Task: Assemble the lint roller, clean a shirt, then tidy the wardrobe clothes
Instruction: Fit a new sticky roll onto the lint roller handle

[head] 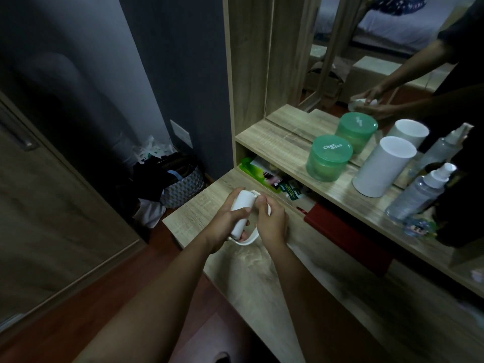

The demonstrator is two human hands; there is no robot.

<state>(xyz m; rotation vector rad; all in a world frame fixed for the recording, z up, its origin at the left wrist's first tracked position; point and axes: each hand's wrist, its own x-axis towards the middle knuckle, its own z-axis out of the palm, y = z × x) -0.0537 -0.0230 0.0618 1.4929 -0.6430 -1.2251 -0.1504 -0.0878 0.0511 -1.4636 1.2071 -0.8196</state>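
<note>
Both hands hold the lint roller [242, 209] just above the far-left part of the wooden counter [262, 279]. The left hand [222, 225] is wrapped round the white roll, and the right hand [272, 221] pinches the far end of the frame, whose white handle [250, 239] curves under the roll on the near side. On the raised shelf [277, 148] to the right stand a green lidded jar [327, 161], a white cylinder [379, 169] and a clear spray bottle [416, 195], backed by a mirror [366, 61]; a basket of clothes [183, 184] sits on the floor left of the counter.
</note>
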